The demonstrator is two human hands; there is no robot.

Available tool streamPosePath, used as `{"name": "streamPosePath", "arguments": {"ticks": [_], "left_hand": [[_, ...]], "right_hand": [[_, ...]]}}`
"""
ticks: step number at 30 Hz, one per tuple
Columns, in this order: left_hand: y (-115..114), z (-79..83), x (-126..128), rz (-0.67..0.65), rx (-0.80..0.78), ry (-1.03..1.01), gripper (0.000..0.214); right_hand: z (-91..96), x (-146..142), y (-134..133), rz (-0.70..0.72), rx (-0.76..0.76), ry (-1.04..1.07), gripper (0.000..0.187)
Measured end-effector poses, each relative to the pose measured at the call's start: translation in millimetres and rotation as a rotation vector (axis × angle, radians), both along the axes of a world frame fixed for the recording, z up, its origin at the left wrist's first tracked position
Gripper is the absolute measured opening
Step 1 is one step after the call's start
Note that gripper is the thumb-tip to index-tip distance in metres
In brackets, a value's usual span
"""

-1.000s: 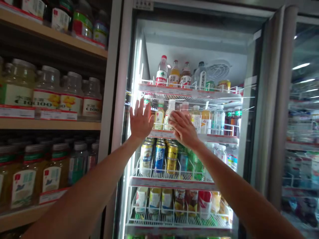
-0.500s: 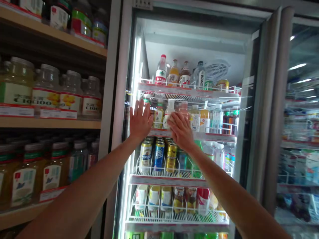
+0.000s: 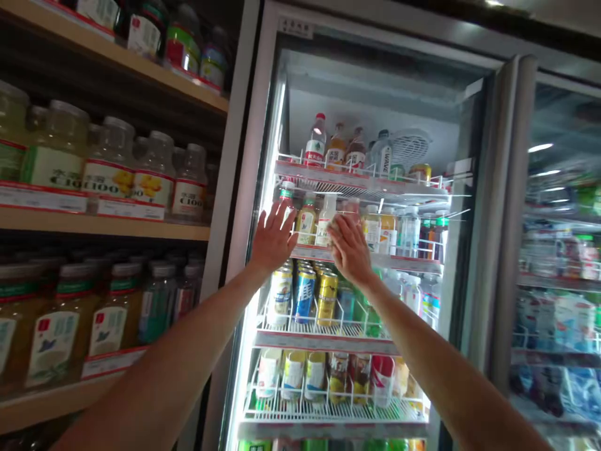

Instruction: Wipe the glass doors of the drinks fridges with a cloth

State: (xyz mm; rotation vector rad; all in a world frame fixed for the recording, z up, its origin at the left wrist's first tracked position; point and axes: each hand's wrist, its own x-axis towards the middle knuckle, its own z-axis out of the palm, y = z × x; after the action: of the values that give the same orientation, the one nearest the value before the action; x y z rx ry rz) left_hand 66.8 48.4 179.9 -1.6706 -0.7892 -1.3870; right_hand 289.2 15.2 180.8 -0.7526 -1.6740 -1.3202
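My left hand [image 3: 272, 241] lies flat with fingers spread against the glass door [image 3: 366, 81] of a lit drinks cooler, near its left side. To its right, my right hand [image 3: 351, 249] presses a small pale cloth [image 3: 333, 228] to the same pane; most of the cloth is hidden under the fingers. Behind the glass, level with my hands, stand juice bottles [image 3: 307, 224] and a white-capped bottle [image 3: 325, 219]. Rows of cans, among them a blue can [image 3: 305, 294] and a gold can [image 3: 327, 299], show below my hands.
On the left are open wooden shelves [image 3: 178, 230] with several large juice bottles [image 3: 154, 166]. A long vertical metal handle [image 3: 509, 238] runs along the door's right side. Another glass-fronted cooler [image 3: 558, 263] stands farther right. Inside, the top rack holds bottles such as a red-capped one [image 3: 316, 141].
The view has tilted, so the cooler leans and appears shifted slightly right. Both hands stay on the glass at nearly the same place, the right still holding the cloth.
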Motion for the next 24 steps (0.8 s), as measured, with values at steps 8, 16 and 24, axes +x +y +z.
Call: {"name": "streamPosePath", "arguments": {"ticks": [8, 16, 24], "left_hand": [[2, -2.2, -4, -0.021, 0.034, 0.019, 0.05], [1, -12.5, 7, -0.042, 0.033, -0.06, 0.052], [-1, -24.8, 18, -0.012, 0.042, -0.104, 0.056]], "right_hand": [[-4.0, -1, 6, 0.043, 0.141, 0.297, 0.051], [-27.5, -13, 0, -0.011, 0.043, 0.012, 0.05], [-26.7, -18, 4, 0.025, 0.155, 0.198, 0.05]]}}
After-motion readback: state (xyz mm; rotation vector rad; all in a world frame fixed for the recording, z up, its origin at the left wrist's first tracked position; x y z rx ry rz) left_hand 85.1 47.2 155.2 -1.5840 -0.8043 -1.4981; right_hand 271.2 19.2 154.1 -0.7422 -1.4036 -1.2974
